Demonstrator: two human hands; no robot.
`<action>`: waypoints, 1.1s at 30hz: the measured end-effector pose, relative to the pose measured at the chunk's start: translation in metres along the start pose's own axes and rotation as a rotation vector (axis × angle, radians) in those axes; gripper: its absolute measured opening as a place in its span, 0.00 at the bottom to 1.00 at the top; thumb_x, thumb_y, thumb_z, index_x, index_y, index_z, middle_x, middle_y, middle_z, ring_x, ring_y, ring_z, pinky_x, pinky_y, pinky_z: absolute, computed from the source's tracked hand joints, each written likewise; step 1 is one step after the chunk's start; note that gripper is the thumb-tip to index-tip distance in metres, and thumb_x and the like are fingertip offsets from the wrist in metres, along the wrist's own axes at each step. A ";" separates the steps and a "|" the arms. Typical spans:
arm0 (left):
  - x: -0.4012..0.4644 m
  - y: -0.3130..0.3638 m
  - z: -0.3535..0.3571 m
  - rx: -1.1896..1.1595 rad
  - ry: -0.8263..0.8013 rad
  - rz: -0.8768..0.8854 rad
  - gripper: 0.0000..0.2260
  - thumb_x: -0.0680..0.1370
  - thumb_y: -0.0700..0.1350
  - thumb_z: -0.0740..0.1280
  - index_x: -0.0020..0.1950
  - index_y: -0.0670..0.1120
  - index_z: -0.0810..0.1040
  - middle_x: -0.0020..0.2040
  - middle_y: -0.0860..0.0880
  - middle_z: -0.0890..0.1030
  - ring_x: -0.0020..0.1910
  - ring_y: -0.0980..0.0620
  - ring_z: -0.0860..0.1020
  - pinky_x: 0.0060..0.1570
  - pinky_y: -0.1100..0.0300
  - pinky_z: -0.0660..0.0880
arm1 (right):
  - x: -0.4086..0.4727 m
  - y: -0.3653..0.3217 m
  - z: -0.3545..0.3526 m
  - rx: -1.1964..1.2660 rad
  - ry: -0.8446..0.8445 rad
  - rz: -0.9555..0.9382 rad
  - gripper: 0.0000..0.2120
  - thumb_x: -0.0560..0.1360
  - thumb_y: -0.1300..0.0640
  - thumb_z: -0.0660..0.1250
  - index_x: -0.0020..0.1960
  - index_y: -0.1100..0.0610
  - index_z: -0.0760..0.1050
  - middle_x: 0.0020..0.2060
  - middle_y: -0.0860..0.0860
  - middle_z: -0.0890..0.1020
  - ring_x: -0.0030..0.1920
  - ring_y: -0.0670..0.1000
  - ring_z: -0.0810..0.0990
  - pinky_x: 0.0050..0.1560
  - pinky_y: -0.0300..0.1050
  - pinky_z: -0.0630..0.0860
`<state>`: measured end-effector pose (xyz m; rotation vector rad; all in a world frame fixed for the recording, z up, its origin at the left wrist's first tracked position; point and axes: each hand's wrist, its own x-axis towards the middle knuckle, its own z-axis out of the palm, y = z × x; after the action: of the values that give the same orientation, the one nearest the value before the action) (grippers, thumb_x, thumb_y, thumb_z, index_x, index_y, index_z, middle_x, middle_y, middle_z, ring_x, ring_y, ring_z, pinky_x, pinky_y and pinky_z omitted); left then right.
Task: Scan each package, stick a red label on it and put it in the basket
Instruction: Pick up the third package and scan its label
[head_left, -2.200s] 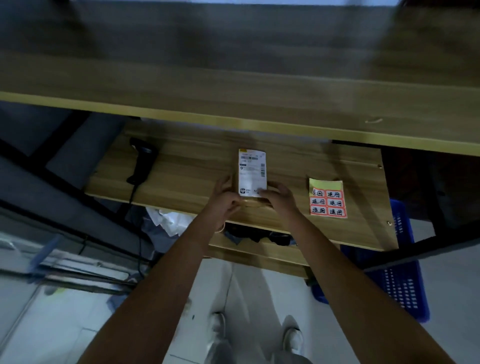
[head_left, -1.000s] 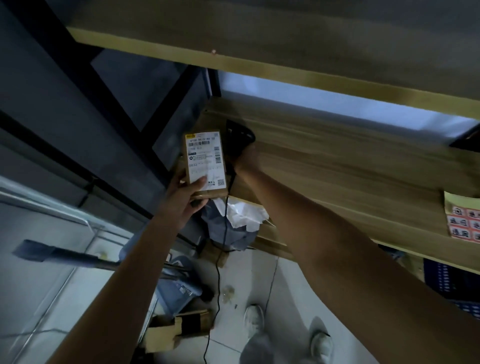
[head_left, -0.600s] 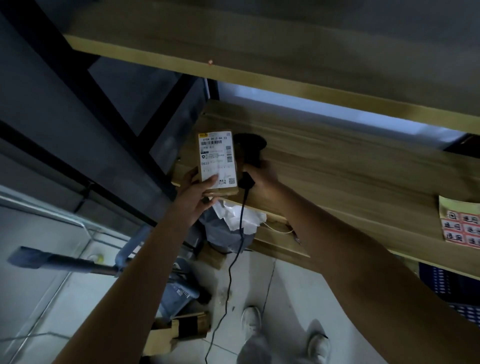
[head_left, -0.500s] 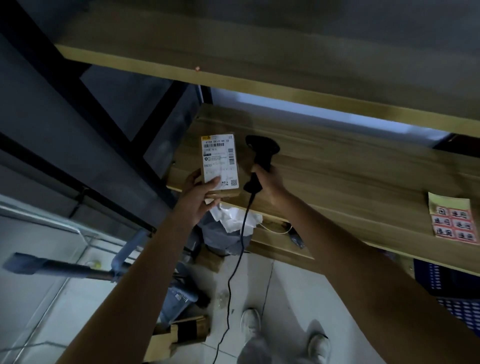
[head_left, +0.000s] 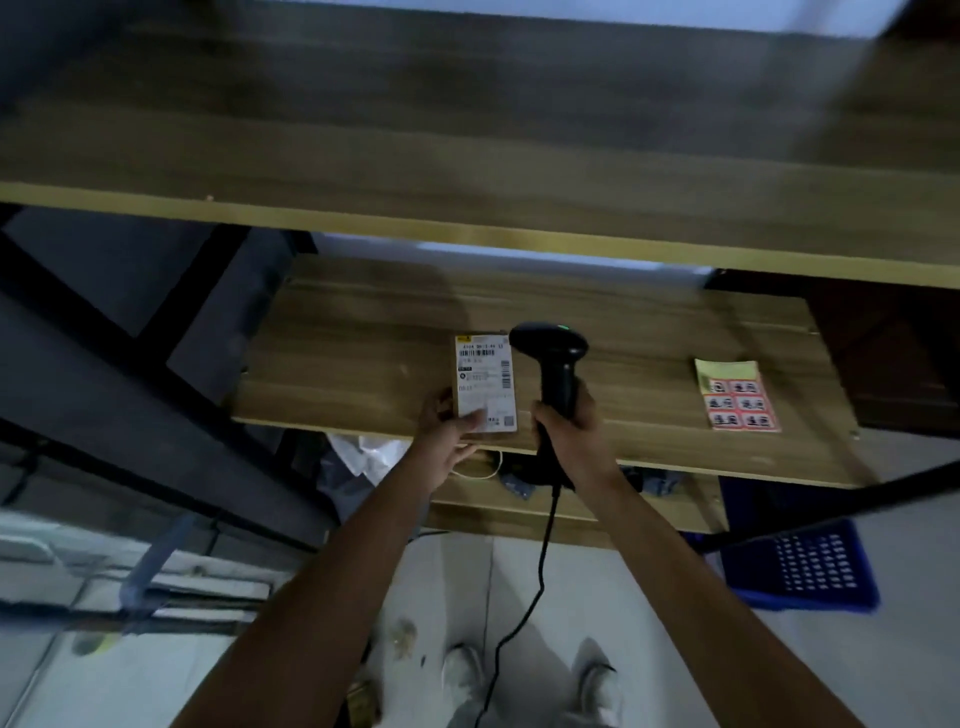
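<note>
Head view: left hand (head_left: 449, 434) pinches the package (head_left: 485, 384) at its near end, label up, long axis running away from the person, over the table (head_left: 649, 332). Right hand (head_left: 563, 426) wraps the scanner (head_left: 553, 364) grip; its head sits just right of the package's far end. Label sheet (head_left: 737, 395) lies further right; basket (head_left: 808, 571) on the floor.

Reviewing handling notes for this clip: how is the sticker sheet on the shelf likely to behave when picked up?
The sticker sheet looks paper-thin, so probably light and floppy. It lies flat on the shelf, so lifting an edge may take a fingernail. It seems unlikely to roll or tip.
</note>
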<state>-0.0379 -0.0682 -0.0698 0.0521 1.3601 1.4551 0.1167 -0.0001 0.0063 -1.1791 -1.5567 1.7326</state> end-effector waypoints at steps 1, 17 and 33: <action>0.001 -0.003 0.008 0.000 -0.013 -0.010 0.27 0.73 0.34 0.71 0.68 0.48 0.65 0.56 0.49 0.80 0.54 0.47 0.79 0.64 0.42 0.68 | -0.003 0.000 -0.005 -0.004 0.007 -0.008 0.10 0.76 0.68 0.64 0.54 0.58 0.68 0.33 0.53 0.74 0.30 0.50 0.72 0.31 0.44 0.71; 0.007 -0.020 0.040 0.247 -0.068 0.128 0.25 0.77 0.38 0.68 0.69 0.47 0.62 0.56 0.49 0.78 0.53 0.52 0.79 0.58 0.49 0.76 | -0.035 0.013 -0.016 0.062 -0.020 -0.029 0.09 0.78 0.60 0.65 0.49 0.49 0.65 0.30 0.51 0.72 0.27 0.50 0.70 0.30 0.48 0.68; 0.001 -0.017 0.049 0.326 0.046 0.175 0.23 0.77 0.35 0.66 0.71 0.41 0.65 0.53 0.45 0.78 0.44 0.54 0.79 0.35 0.66 0.79 | -0.024 0.013 0.003 -0.020 -0.006 -0.002 0.09 0.78 0.60 0.65 0.47 0.51 0.65 0.32 0.51 0.75 0.28 0.48 0.73 0.31 0.46 0.71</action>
<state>0.0047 -0.0380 -0.0663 0.3575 1.6539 1.3695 0.1274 -0.0244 -0.0005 -1.1827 -1.5819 1.7242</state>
